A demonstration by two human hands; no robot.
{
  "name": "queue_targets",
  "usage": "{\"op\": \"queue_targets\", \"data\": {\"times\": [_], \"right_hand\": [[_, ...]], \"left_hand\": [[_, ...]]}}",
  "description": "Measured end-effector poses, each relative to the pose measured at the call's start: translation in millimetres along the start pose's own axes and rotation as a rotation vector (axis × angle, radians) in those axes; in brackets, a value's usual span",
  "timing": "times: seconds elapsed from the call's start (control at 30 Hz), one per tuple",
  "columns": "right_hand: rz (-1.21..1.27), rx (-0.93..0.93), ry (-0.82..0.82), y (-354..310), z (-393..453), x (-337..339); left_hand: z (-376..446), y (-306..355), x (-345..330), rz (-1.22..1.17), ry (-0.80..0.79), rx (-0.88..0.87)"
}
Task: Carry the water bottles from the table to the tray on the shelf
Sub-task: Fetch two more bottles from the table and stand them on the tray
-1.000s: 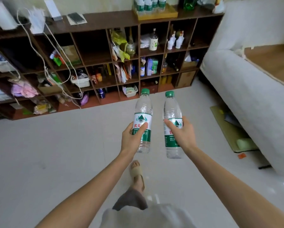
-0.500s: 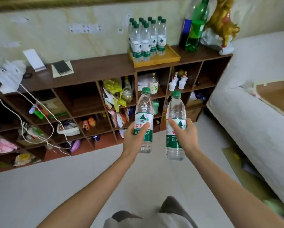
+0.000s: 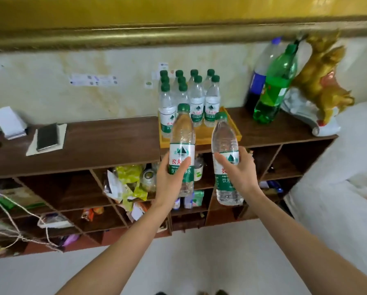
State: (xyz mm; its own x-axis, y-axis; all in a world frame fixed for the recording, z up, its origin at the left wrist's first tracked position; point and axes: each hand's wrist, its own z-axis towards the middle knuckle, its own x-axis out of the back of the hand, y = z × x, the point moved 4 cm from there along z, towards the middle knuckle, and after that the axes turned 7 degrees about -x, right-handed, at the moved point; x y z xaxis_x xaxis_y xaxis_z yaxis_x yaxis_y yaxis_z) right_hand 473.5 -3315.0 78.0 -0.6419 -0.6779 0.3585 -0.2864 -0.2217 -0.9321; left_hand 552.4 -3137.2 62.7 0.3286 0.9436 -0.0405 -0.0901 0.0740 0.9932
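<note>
Got a bottle in each hand here. My left hand (image 3: 171, 177) is wrapped round the label of the left bottle (image 3: 182, 145), and my right hand (image 3: 239, 170) grips the right bottle (image 3: 226, 165) the same way, both upright and held in front of the shelf (image 3: 106, 143). The tray (image 3: 234, 133) sits on the shelf top at about 12 o'clock, already packed with bottles (image 3: 196, 99), maybe ten, hard to count. Green soda bottle (image 3: 274, 88) at 1 o'clock, phone (image 3: 47, 137) at 10.
</note>
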Motion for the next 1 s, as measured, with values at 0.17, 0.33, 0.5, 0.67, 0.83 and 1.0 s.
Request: {"op": "queue_targets", "data": {"times": [0.17,0.33,0.5,0.67,0.83,1.0], "right_hand": [[0.023,0.048,-0.012,-6.1,100.3,12.1],[0.069,0.092,0.008,-8.9,176.2,17.9],[0.142,0.070,-0.006,-4.8,234.4,20.5],[0.131,0.069,-0.099,2.7,284.7,22.8],[0.138,0.086,-0.220,11.3,325.6,22.6],[0.126,0.118,-0.330,14.4,343.9,17.9]], "left_hand": [[85.0,-8.3,-51.9,0.021,0.030,-0.051],[160.0,-25.7,-91.1,0.048,0.005,-0.103],[217.7,-40.0,-119.2,0.117,0.066,-0.153],[242.9,-53.8,-145.0,0.141,0.157,-0.156],[245.9,-64.8,-165.0,0.247,0.285,-0.204],[243.9,-76.1,-172.0,0.325,0.381,-0.171]]}}
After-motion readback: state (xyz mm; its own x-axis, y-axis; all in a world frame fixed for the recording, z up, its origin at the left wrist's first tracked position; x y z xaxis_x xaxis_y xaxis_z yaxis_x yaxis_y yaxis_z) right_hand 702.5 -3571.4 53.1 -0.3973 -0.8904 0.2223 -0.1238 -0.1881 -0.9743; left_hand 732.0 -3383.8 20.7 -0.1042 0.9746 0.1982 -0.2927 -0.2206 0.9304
